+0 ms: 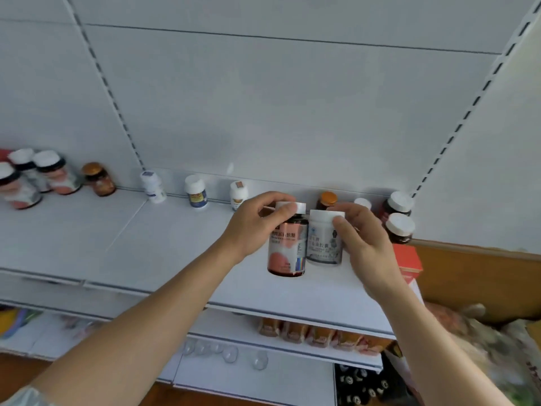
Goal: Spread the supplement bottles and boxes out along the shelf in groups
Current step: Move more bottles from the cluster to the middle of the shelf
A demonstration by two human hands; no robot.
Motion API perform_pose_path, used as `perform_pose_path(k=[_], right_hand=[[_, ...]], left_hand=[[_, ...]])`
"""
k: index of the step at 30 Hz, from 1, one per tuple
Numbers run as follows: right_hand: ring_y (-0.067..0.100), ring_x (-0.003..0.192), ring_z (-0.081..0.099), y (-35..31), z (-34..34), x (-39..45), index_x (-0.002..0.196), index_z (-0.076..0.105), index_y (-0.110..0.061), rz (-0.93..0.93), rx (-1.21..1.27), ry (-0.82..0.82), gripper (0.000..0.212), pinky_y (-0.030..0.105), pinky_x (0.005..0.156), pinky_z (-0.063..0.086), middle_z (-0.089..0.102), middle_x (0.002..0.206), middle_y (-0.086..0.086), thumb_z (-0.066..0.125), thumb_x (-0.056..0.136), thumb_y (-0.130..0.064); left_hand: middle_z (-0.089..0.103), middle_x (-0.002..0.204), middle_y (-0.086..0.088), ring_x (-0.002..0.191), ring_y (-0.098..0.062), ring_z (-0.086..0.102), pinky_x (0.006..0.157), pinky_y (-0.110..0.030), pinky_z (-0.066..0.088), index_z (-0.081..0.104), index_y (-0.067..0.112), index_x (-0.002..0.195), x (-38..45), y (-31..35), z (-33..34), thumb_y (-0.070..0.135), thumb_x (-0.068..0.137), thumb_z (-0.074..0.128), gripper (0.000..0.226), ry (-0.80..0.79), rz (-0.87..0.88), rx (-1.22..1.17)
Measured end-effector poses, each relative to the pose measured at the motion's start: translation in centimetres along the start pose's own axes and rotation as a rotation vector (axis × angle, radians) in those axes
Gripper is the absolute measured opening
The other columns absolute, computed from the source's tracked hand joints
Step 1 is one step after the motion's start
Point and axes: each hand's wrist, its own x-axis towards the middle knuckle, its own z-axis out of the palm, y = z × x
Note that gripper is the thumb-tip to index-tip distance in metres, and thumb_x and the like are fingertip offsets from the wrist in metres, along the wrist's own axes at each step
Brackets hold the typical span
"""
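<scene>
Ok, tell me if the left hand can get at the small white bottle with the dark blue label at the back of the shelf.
Probably not yet: the left hand grips the pink-labelled bottle. The shelf between it and the blue-labelled bottle lies bare.

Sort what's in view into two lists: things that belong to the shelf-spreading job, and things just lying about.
Belongs to the job:
- dark bottle with pink label and white cap, held by the left hand
- white bottle with grey label, held by the right hand
- white top shelf
- small white bottles along the back
- red box

Just lying about:
- clear cups on the lower shelf
- orange packets below
</scene>
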Motion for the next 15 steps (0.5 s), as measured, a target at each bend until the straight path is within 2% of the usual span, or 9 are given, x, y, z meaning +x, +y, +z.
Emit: perform_pose_path(k=[3,5,7,9,12,15], right_hand=[[0.01,0.079,0.06,0.2,3.3,-0.5,0.115,0.062,-0.025,-0.009,-0.005,-0.02,0.017,0.038,0.071,0.051,0.068,0.089,0.001,0.055,0.1,-0.028],[0.011,0.088,0.065,0.1,5.1,-0.8,0.117,0.062,-0.028,0.0,-0.018,-0.037,0.018,0.043,0.08,0.054,0.071,0.097,0.001,0.055,0.1,-0.03],[0.008,0.102,0.066,-0.3,6.8,-1.0,0.121,0.061,-0.03,-0.009,-0.051,-0.044,0.022,0.039,0.091,0.055,0.071,0.107,-0.006,0.053,0.101,-0.032],[0.004,0.105,0.064,-1.0,8.7,-1.1,0.125,0.06,-0.033,-0.031,-0.116,-0.057,0.025,0.035,0.093,0.054,0.069,0.112,-0.011,0.052,0.1,-0.034],[0.004,0.094,0.065,-2.2,12.0,-1.6,0.121,0.058,-0.043,-0.058,-0.184,-0.069,0.024,0.031,0.086,0.055,0.071,0.101,-0.009,0.053,0.1,-0.032],[0.001,0.089,0.065,-3.3,16.3,-2.4,0.12,0.062,-0.038,-0.064,-0.206,-0.068,0.024,0.021,0.077,0.053,0.072,0.094,-0.013,0.058,0.098,-0.032]], left_hand=[[0.072,0.094,0.016,0.09,-0.006,0.066,0.083,-0.029,0.054,0.073,0.033,0.1,-1.3,-0.5,-2.6,0.037,0.09,0.068,0.012,0.065,-0.017,0.012],[0.071,0.091,0.019,0.088,-0.004,0.065,0.082,-0.027,0.054,0.073,0.033,0.099,-2.1,-0.8,-4.3,0.036,0.091,0.068,0.01,0.092,-0.03,0.01],[0.071,0.091,0.02,0.09,-0.005,0.066,0.083,-0.03,0.055,0.073,0.036,0.098,-3.0,-1.1,-6.0,0.04,0.089,0.069,0.011,0.115,-0.033,0.008],[0.072,0.093,0.018,0.093,-0.008,0.066,0.085,-0.033,0.056,0.072,0.038,0.099,-3.8,-1.3,-8.0,0.043,0.088,0.068,0.013,0.134,-0.03,0.008],[0.073,0.096,0.014,0.093,-0.009,0.067,0.085,-0.033,0.056,0.073,0.036,0.101,-5.2,-1.7,-11.4,0.039,0.089,0.069,0.012,0.161,-0.026,-0.008],[0.073,0.095,0.014,0.091,-0.008,0.068,0.082,-0.032,0.055,0.073,0.035,0.101,-6.9,-2.0,-15.6,0.041,0.088,0.07,0.015,0.183,-0.027,-0.028]])
